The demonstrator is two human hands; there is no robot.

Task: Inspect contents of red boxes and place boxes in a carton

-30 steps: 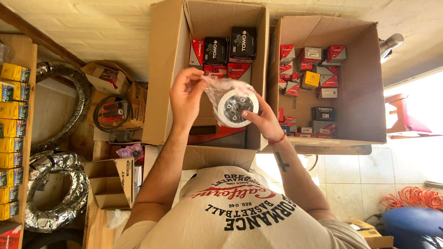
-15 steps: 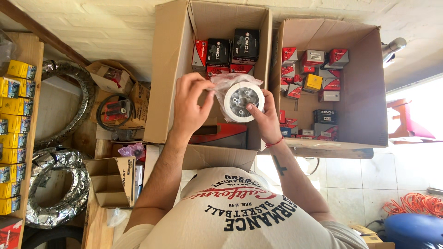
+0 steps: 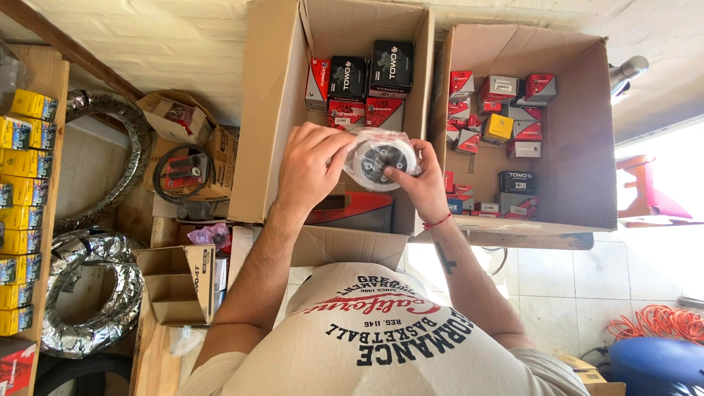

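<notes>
So we've got both hands closed on a round metal part in a clear plastic bag (image 3: pixel 380 158), left hand (image 3: pixel 312 172) and right hand (image 3: pixel 418 187), held over the open cardboard box (image 3: pixel 275 110) of small boxes

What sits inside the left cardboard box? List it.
Inside the tall left cardboard box: black cartons and red cartons at the back, a red object lower down. Both hands cover the middle.
</notes>
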